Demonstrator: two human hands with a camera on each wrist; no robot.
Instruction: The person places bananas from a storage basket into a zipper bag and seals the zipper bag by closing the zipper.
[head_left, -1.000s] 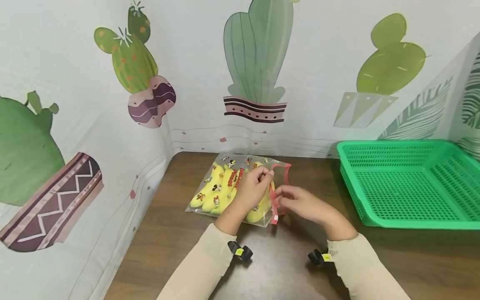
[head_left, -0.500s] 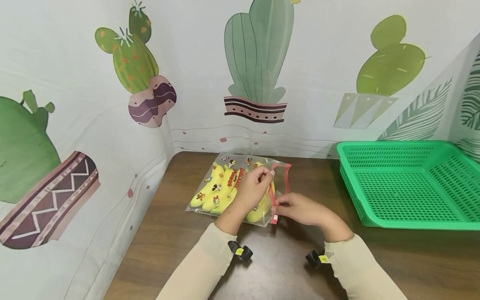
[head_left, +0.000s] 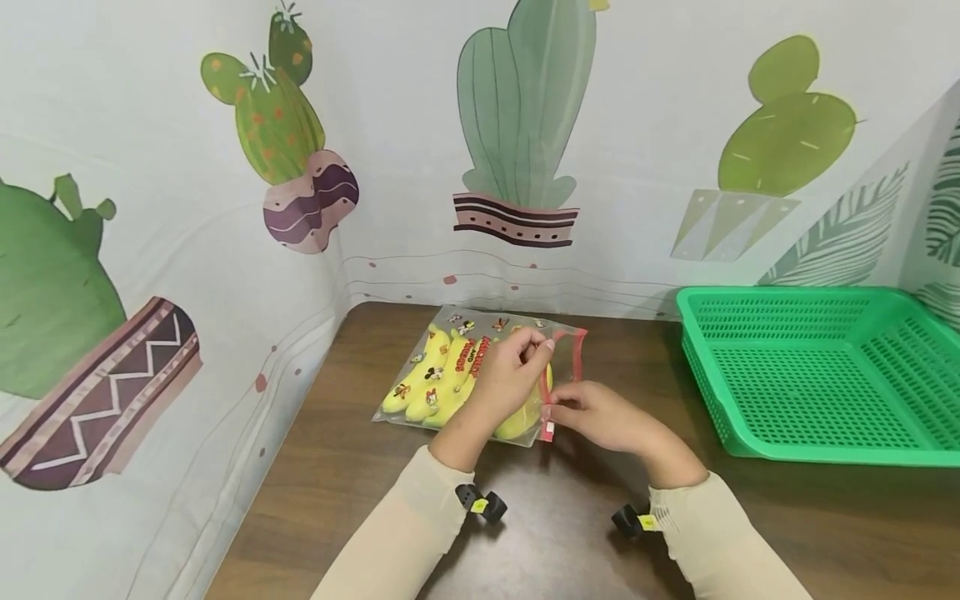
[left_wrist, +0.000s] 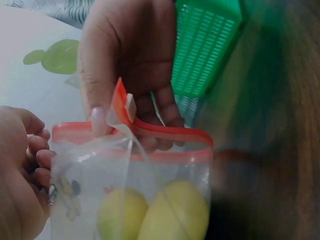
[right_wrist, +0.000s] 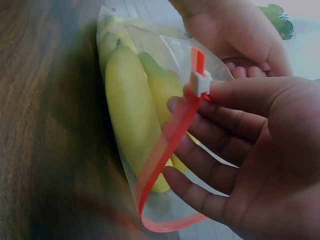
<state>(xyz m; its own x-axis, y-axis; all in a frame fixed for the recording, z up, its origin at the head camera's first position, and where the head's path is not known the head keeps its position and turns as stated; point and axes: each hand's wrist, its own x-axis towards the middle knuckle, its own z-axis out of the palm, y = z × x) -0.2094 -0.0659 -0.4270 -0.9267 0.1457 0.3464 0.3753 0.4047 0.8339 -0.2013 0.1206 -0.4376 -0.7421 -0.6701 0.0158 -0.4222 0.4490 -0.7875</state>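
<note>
A clear zip bag (head_left: 457,387) with cartoon prints lies on the table, several yellow bananas (right_wrist: 130,100) inside. Its mouth, edged by a red zip strip (right_wrist: 167,145), faces right and gapes. At the near end of that strip sits a white slider (right_wrist: 201,83). My left hand (head_left: 510,375) lies over the bag, its curled fingers gripping the mouth's upper edge. With thumb and forefinger my right hand (head_left: 603,417) pinches the red strip by the slider. In the right wrist view its other fingers extend behind the strip.
A green plastic basket (head_left: 738,446) stands on the brown wooden table (head_left: 540,525) to the right. Behind the table hangs a white cloth (head_left: 397,167) printed with cacti. Each wrist wears a small black camera.
My right hand has moved down along the red strip, toward the person, and now pinches it by the slider. The left hand keeps its hold. The head view has shifted slightly.
</note>
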